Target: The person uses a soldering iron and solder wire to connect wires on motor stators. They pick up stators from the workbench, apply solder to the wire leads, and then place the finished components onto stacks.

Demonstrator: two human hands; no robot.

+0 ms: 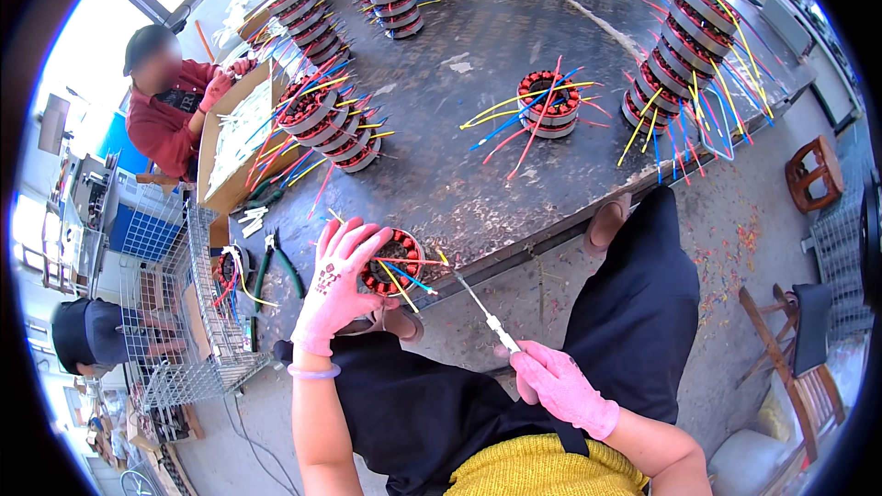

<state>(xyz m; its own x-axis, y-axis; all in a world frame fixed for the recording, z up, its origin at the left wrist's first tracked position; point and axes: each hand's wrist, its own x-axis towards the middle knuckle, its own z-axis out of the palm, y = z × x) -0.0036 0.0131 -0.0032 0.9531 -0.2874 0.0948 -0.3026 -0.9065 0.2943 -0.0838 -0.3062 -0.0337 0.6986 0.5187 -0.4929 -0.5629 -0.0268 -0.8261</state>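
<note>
My left hand [333, 285], in a pink glove, grips a round motor stator [393, 264] with red windings and coloured leads, holding it at the near edge of the dark workbench [478, 165]. My right hand [562, 388], also in a pink glove, is closed on a thin white tube or lead [487, 312] that runs up to the stator. Both hands are over my lap, which is covered by a black apron.
Stacks of stators [684, 46] with coloured wires stand on the bench, one pair [548, 103] in the middle. Pliers [276, 262] lie at the left corner by a wire basket [179, 312]. A person in red [170, 101] sits at the far left. Wooden stools [813, 170] stand at the right.
</note>
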